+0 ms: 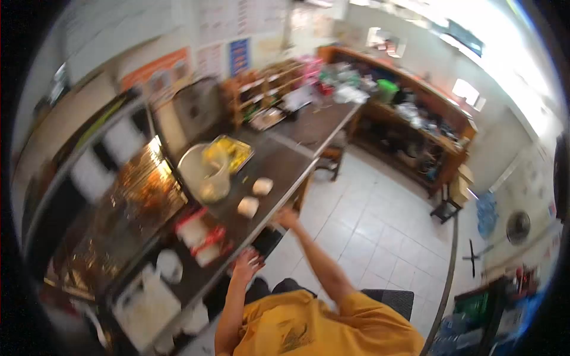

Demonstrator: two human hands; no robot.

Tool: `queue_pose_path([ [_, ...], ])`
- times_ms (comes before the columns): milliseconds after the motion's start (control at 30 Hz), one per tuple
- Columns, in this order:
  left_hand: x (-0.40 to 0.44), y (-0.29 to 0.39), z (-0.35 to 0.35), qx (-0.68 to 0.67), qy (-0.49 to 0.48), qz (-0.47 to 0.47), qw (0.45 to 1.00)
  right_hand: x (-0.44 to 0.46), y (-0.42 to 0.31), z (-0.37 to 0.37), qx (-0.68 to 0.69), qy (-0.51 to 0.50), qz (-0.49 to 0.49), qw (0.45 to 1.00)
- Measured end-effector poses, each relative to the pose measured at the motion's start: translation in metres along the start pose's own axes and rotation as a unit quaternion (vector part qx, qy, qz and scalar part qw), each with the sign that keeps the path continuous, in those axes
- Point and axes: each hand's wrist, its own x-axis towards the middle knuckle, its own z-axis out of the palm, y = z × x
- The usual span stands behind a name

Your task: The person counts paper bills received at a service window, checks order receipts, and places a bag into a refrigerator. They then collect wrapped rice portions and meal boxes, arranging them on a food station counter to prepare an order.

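Note:
My left hand [247, 264] is at the near edge of the dark counter [279, 155], its fingers partly spread and blurred, with nothing visible in them. Farther along the same edge is my right hand [285, 218], with its fingers smeared and partly hidden. Between the two hands, just below the counter edge, a dark flat thing [267, 242] shows; I cannot make out its kind. Two small pale blocks, a nearer one [248, 206] and a farther one [262, 186], lie on the counter beyond my hands. Red-and-white packages [200, 234] lie left of them.
A large translucent tub [205, 172] and a metal tray of yellow pieces [238, 153] stand behind the blocks. At the left are a glass-fronted food case [119, 219] and a white cutting board [146, 305]. A stool [331, 160] stands beyond my right hand.

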Motion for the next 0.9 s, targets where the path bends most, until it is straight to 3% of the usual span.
queue_pose_path([
  [33, 0.074, 0.03, 0.031, 0.101, 0.065, -0.038, 0.992, 0.035, 0.005, -0.012, 0.125, -0.053, 0.12, 0.983],
  [67, 0.112, 0.043, 0.031, 0.144, 0.044, -0.043, 0.988, 0.057, -0.009, -0.028, 0.314, -0.095, 0.283, 0.901],
  [100, 0.129, 0.055, 0.06, 0.176, 0.175, -0.049, 0.968, 0.078, -0.009, -0.038, 0.35, -0.123, 0.34, 0.864],
  [167, 0.187, 0.072, 0.063, 0.199, 0.25, -0.042, 0.947, 0.124, 0.004, -0.084, 0.338, -0.194, 0.376, 0.84],
  [233, 0.244, 0.086, 0.075, 0.24, 0.381, -0.062, 0.891, 0.163, 0.03, -0.046, 0.238, -0.166, 0.323, 0.901],
  [267, 0.288, 0.083, 0.055, 0.254, 0.436, -0.044, 0.862, 0.187, 0.03, -0.088, 0.256, -0.215, 0.353, 0.874],
  [467, 0.345, 0.08, 0.043, 0.438, 0.555, -0.006, 0.707, 0.259, 0.056, -0.046, 0.2, -0.366, 0.252, 0.873],
  [567, 0.354, 0.058, 0.023, 0.48, 0.546, 0.123, 0.675, 0.246, 0.057, -0.001, 0.122, -0.371, 0.177, 0.903],
  [667, 0.333, 0.051, 0.066, 0.442, 0.577, 0.199, 0.657, 0.226, 0.051, -0.008, 0.054, -0.223, 0.071, 0.971],
  [700, 0.317, 0.064, 0.081, 0.408, 0.525, 0.178, 0.726, 0.232, 0.049, -0.02, 0.025, -0.179, 0.031, 0.983],
  [733, 0.308, 0.063, 0.102, 0.435, 0.572, 0.15, 0.679, 0.24, 0.051, -0.027, 0.129, -0.231, 0.082, 0.961],
  [767, 0.315, 0.051, 0.098, 0.4, 0.586, 0.17, 0.684, 0.244, 0.06, -0.016, 0.219, -0.312, 0.108, 0.918],
  [833, 0.314, 0.056, 0.1, 0.369, 0.579, 0.187, 0.703, 0.248, 0.062, -0.029, 0.278, -0.278, 0.148, 0.907],
  [900, 0.315, 0.05, 0.101, 0.329, 0.584, 0.154, 0.725, 0.219, 0.105, 0.051, 0.549, -0.298, 0.289, 0.726],
])
